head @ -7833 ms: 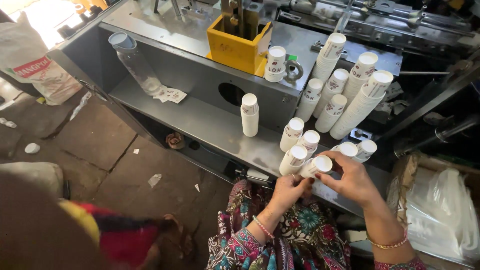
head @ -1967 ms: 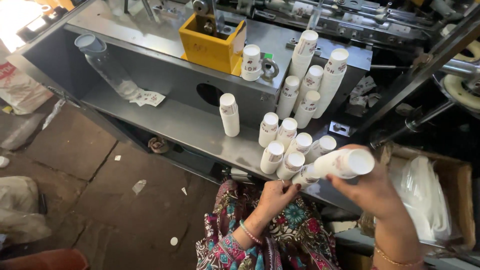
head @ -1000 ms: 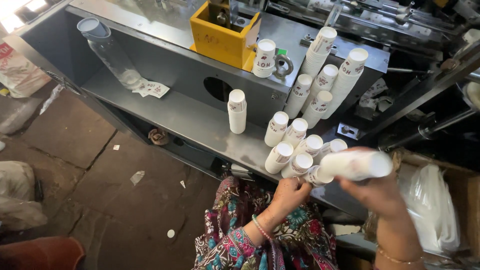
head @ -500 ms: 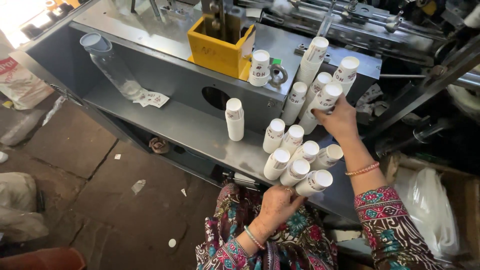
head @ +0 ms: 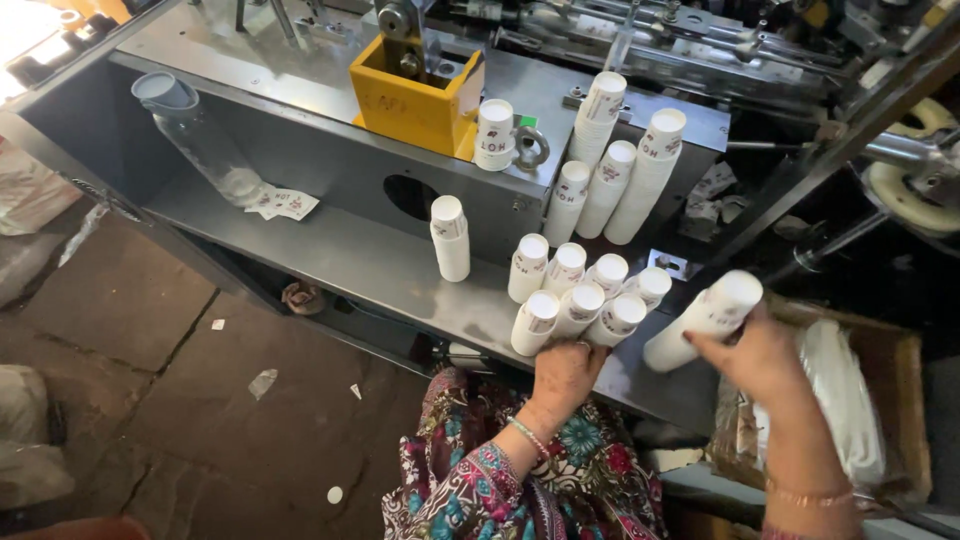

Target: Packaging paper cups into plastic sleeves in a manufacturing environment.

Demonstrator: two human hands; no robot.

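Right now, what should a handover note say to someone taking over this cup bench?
Left hand: rests on the near ends of the lying cup stacks on the grey shelf.
Right hand: holds one white cup stack tilted, off the shelf's right end.
Done: several stacks grouped; three lean on the machine; one short stack stands alone.
Left: the held stack is not set down.

shelf: grey metal ledge point(head: 330, 255) | on it: white paper-cup stacks point(head: 580, 295), printed paper scraps point(head: 283, 204)
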